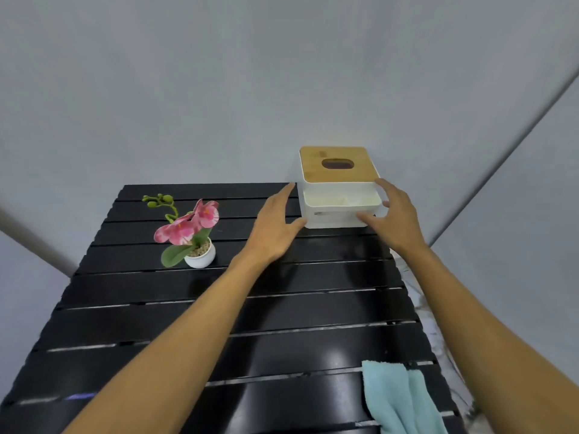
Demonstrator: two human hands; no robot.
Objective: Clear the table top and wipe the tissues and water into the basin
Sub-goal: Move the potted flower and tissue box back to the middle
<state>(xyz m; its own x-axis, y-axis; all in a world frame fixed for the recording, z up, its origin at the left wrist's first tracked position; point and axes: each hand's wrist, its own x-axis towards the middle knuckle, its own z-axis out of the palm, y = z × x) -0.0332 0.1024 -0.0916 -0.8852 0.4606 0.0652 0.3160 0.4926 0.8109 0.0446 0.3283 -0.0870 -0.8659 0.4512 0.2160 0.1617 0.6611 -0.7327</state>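
Grey walls close round a black slatted table (194, 308). At its one o'clock corner stands a white tissue box (340, 211) with a wooden lid — no readable writing on it. Both arms stretch toward it: the left hand (275, 228) spread beside its left side, the right hand (396, 219) fingers splayed at its right side, neither visibly gripping. A blue cloth (399, 400) lies at five o'clock — a potted pink orchid (191, 233) at eleven.

I see a pink orchid (191, 225) in a small white pot (202, 256) upright at frame center-left, plain grey walls (219, 73) filling the upper half behind it.
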